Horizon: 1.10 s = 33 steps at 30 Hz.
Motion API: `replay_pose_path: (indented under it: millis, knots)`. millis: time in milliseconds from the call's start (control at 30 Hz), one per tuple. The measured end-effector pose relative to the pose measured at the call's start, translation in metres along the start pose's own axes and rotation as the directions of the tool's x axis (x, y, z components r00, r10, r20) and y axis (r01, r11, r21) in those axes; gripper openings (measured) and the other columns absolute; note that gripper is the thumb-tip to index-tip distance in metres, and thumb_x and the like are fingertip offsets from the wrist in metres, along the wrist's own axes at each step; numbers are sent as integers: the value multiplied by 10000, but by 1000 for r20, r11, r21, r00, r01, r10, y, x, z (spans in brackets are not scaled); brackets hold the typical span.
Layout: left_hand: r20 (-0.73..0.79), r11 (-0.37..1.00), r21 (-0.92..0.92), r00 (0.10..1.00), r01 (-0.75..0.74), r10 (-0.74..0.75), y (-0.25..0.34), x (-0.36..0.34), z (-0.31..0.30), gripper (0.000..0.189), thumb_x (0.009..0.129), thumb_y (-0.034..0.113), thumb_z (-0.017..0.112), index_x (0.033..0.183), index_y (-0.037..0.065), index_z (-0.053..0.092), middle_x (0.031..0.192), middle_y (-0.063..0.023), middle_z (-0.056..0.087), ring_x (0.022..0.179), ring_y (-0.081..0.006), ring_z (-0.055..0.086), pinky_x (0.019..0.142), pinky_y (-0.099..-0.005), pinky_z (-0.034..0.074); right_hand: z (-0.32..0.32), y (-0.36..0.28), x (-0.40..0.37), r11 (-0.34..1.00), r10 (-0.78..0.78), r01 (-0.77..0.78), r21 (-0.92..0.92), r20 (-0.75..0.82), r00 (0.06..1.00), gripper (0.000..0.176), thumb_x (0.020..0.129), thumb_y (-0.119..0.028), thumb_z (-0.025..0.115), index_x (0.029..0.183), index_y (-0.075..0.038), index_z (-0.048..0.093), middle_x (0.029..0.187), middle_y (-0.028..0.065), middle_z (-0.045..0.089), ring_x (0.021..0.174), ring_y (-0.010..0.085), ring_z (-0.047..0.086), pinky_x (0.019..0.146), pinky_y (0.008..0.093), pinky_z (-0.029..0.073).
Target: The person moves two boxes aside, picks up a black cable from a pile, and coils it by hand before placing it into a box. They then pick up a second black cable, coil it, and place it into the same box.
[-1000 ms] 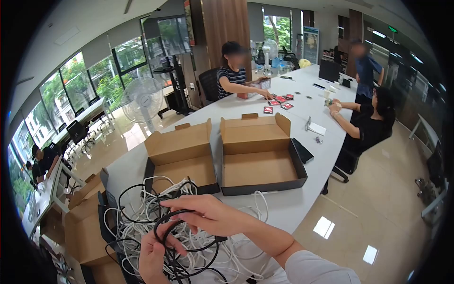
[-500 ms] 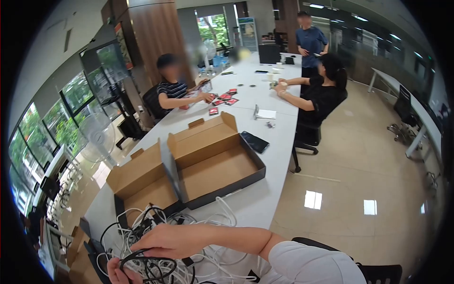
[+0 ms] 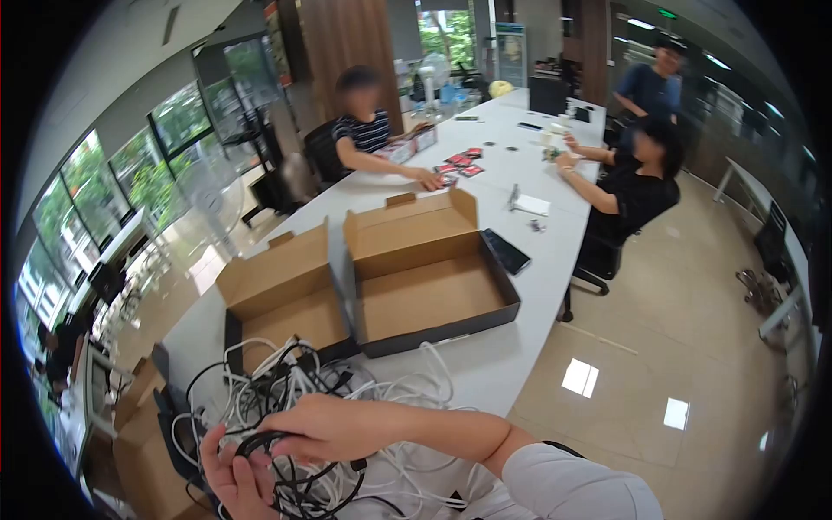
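A black cable, bent into loops, lies between my two hands above a tangle of white and black cables. My right hand pinches the loops from the right, its fingertips partly hidden by the cable. From the left, my left hand has its curled fingers round the same black cable; its lower part is cut off by the frame edge. The tangled pile spreads over the near end of the white table, under and around both hands.
Two open cardboard boxes, a left one and a right one, stand just beyond the cables. A black tablet-like device lies beside the right box. Another open box is at lower left. Three people are around the table's far part, near red packets.
The view has shifted, so the table sits further right. My left hand has come up more into view beside the cable loops. The seated person at left has reached toward the red packets.
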<state>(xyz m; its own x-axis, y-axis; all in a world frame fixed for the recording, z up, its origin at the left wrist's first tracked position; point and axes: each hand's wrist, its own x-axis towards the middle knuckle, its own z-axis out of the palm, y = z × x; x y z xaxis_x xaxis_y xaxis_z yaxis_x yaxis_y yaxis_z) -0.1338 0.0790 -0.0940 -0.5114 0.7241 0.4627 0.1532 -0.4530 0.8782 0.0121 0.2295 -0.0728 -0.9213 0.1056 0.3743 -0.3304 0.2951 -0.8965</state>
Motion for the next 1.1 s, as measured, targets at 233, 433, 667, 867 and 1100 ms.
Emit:
replay_pose_path:
  millis: [233,433,667,867,1100]
  knots:
    - [57,996,-31,995,89,-88,-9,6,18,570,837,141,689,1308,-13,407,952,-131,629,705,-147,590,645,-247,475,-12,-7,-1,998,-39,49,30,-280,959,178,945,-151,538,939,22,578,680,55,549,609,114,506,561,269,413]
    - [297,972,39,926,230,-232,-15,15,14,537,815,132,698,1277,-4,459,1177,-154,595,1079,-217,574,945,-354,427,-24,-2,-4,913,76,101,395,-407,910,176,983,-207,511,977,-48,586,618,-70,405,532,3,311,466,190,244]
    - [399,960,-57,887,275,-230,-20,15,17,399,836,144,689,1170,0,525,1214,-147,580,1089,-213,568,924,-338,443,-28,1,0,542,189,320,777,-484,855,282,1028,-360,367,894,-130,459,570,-77,244,465,46,215,413,220,186]
    - [324,986,-102,941,132,-93,-35,14,20,383,743,71,767,1024,29,510,1126,-146,593,1072,-211,570,899,-341,458,-8,18,13,263,278,381,886,-448,850,290,1030,-376,344,874,-150,440,579,-74,242,473,55,217,419,225,207]
    - [172,994,-76,981,-76,88,-36,8,30,378,775,83,756,998,34,455,984,-95,537,919,-174,531,851,-314,426,25,22,21,262,308,452,852,-518,798,305,1038,-365,313,850,-135,380,632,-38,287,553,96,302,539,263,317]
